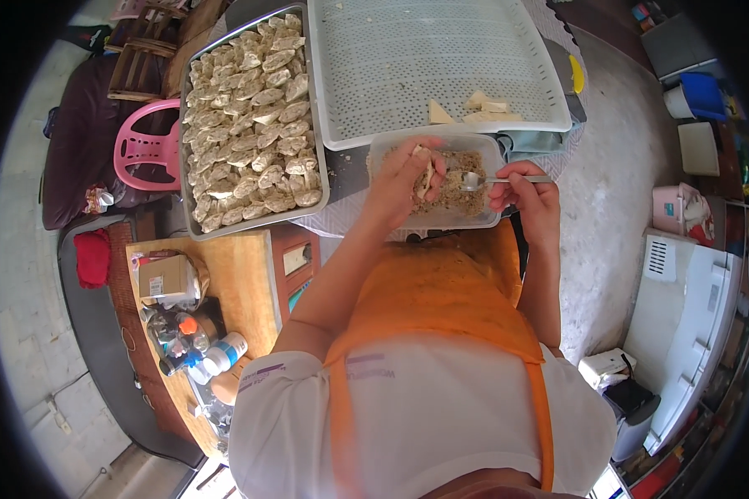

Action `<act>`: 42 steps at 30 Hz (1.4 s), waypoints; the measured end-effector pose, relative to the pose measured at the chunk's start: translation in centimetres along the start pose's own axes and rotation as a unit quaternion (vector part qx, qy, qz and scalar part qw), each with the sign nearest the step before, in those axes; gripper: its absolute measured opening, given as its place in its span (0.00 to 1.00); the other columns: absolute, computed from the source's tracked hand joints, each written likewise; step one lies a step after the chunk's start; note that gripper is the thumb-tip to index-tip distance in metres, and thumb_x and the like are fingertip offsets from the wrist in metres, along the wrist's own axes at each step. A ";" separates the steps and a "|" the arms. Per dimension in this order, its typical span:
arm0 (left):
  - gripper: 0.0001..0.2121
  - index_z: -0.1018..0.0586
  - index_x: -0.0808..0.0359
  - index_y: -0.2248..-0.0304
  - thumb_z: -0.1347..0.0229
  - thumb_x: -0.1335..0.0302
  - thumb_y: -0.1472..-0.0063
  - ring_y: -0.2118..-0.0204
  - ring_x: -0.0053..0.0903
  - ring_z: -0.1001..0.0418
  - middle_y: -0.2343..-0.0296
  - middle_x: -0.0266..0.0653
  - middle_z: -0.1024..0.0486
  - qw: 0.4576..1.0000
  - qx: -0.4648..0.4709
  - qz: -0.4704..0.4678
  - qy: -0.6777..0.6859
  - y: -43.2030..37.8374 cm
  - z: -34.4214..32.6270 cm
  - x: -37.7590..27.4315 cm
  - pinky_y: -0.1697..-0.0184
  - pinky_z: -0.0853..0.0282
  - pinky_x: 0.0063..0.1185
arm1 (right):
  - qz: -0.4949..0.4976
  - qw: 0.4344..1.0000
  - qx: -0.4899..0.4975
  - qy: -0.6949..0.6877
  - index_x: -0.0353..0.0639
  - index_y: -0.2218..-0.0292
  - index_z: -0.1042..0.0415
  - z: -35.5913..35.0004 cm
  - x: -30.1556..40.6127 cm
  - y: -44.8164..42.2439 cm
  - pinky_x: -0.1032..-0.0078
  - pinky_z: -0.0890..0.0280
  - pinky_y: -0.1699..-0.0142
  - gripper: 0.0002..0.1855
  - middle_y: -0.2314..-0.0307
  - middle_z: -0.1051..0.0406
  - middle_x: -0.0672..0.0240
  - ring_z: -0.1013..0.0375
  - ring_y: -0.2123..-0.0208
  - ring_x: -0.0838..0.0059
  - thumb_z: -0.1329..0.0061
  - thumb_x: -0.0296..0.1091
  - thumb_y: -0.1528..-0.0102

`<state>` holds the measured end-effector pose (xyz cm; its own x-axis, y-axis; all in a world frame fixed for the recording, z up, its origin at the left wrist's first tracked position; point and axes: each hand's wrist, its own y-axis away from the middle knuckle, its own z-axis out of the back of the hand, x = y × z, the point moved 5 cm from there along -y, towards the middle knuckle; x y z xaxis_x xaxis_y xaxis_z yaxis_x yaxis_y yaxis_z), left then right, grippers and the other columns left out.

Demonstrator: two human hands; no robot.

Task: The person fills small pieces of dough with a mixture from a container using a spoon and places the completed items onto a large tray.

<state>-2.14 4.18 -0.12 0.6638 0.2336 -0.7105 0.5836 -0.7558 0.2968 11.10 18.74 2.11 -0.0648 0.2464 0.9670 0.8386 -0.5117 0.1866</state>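
My left hand (406, 181) holds a folded dough wrapper (425, 174) over the left part of a clear plastic container (492, 150). Crumbly brown filling (452, 203) lies in that container. My right hand (527, 193) grips the handle of a metal spoon (473, 181), whose bowl is at the filling, just right of my left hand. Behind the container, cut pieces of wrapper (492, 112) lie at the near edge of a white perforated plastic tray (437, 62). To the left, a metal tray (324, 187) is filled with rows of folded dumplings (249, 125).
A wooden table (243, 274) at the left bears a cardboard box (162, 277), jars and bottles. A pink plastic chair (146, 150) stands beyond the metal tray. At the right are a white fridge (686, 312) and a pink bin (671, 209).
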 end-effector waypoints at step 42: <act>0.14 0.34 0.61 0.80 0.56 0.65 0.38 0.90 0.14 0.47 0.89 0.26 0.42 0.875 0.099 -0.268 -0.391 -2.3 1.3 1.4 0.89 0.53 0.14 | 0.227 0.861 -0.067 0.450 0.45 0.70 0.28 -3.8 -2.9 -0.6 0.66 0.34 0.72 0.06 0.81 0.29 0.58 0.28 0.78 0.56 0.53 0.34 0.51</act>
<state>-3.17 5.45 -2.61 -0.2490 0.1566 -0.9557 0.5689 -0.7750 -0.2752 8.78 15.20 -0.11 -0.1905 -0.7111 0.6767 0.8219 -0.4925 -0.2862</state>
